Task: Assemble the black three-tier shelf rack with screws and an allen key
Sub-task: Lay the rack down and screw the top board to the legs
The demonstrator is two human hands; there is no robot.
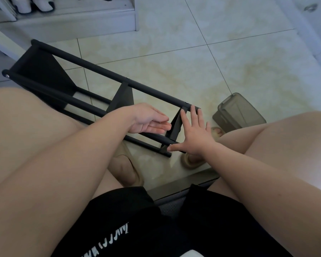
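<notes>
**Lying sideways, reached from both sides**

The black metal three-tier shelf rack [100, 69] lies on the pale tiled floor [230, 62], long axis 10 to 4 o'clock. The right hand [195, 134], fingers spread straight, touches its nearest black shelf panel [175, 127]. The left hand [148, 119], open and relaxed, hovers at that panel's 9 o'clock.

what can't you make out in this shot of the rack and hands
All in the head view:
- Rack: its near posts are hidden by the left forearm and thigh.
- Rack's end joints: partly covered by the right hand.
- Left hand: a tiny glint by its fingers is too small to identify.
- Box: tinted plastic hides the contents.
- Shoes: cut off by the top edge.
</notes>
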